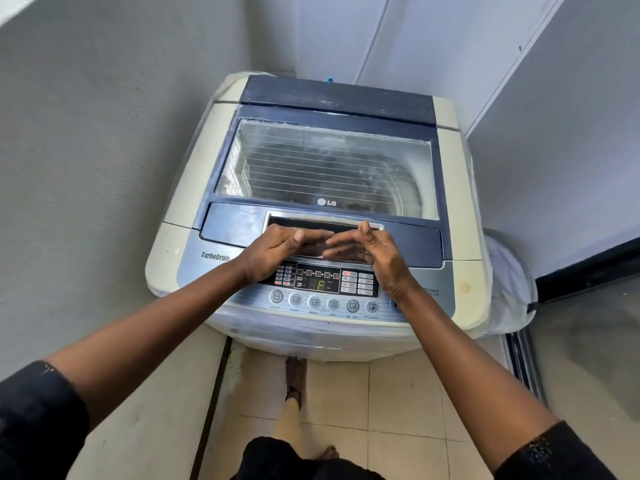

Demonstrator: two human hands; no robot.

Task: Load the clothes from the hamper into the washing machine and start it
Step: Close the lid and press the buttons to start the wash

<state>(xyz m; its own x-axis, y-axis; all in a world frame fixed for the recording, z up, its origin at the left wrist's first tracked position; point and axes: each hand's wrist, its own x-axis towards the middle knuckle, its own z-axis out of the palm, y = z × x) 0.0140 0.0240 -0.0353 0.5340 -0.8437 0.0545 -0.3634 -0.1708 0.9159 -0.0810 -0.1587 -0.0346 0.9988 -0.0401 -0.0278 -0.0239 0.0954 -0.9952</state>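
Note:
A cream and blue top-loading washing machine (457, 209) stands in a corner, its glass lid (325, 164) down. The control panel (322, 282) at the front is lit with a green character on its display, above a row of round buttons (323, 303). My left hand (277, 252) and my right hand (372, 252) hover side by side over the recessed lid handle (311, 221), fingers curled and apart, holding nothing. No hamper and no clothes are in view.
Grey walls close in on the left and behind. A pale panel or door (571, 133) stands at the right, with a white plastic cover bunched at the machine's right side (505, 289). A low ledge (156, 393) runs along the left; my feet stand on beige floor tiles (398, 393).

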